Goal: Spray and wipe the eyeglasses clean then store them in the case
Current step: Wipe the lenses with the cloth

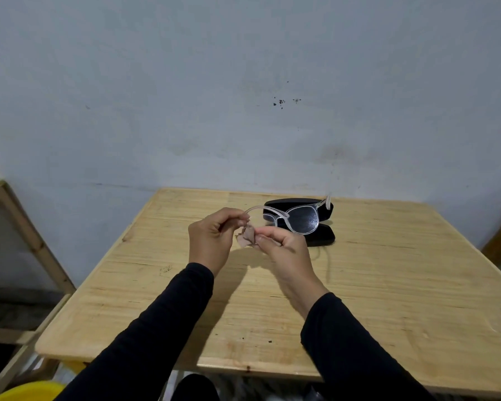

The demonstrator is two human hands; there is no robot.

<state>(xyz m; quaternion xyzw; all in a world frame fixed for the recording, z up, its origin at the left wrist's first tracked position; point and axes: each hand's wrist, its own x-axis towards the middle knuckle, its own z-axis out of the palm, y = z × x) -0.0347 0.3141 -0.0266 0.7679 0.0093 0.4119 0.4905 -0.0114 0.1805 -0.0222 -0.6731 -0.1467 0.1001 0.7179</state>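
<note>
Black sleeves [162, 322] reach over the wooden table [388, 299] from its near edge. Above the table's middle, the left hand [211, 238] pinches the tip of one arm of the clear-framed eyeglasses [295, 219], fingers curled narrow. Just right of it, the right hand [284, 244] pinches a small brownish cloth [246, 237] against that same arm. Farther right, the lenses hang in the air before the black case [318, 224], which lies open on the table's far side, near the wall [243, 96].
</note>
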